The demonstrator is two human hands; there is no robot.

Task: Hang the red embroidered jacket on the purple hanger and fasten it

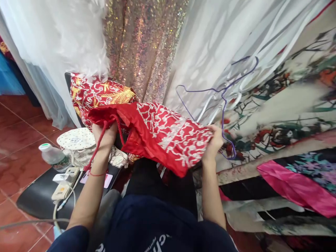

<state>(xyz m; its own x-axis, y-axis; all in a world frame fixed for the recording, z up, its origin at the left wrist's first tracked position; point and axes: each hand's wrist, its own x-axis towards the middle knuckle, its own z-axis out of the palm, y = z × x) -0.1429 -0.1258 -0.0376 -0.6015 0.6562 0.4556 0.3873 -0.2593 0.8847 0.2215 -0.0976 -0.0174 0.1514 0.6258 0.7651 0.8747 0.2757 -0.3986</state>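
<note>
A red cloth garment (170, 136) with silver-white embroidery and a plain red lining is stretched between my hands above my lap. My left hand (106, 136) is closed on its gathered end, with the fingers partly hidden by the cloth. A red drawstring cord (100, 145) hangs from that end across my left wrist. At the far end, my right hand (214, 143) pinches the embroidered edge. Behind my left hand lies a red cloth piece with gold and white embroidery (105, 92). Just beyond my right hand is a purple wire hanger (223, 91).
To the left, a black seat (34, 196) bears a plastic bottle (54, 155), a power strip (64, 183) with cables, a white dotted cloth item (76, 138) and a pink phone-like object (107, 180). White and sequined fabrics (144, 45) hang ahead; floral cloth (262, 133) is at right.
</note>
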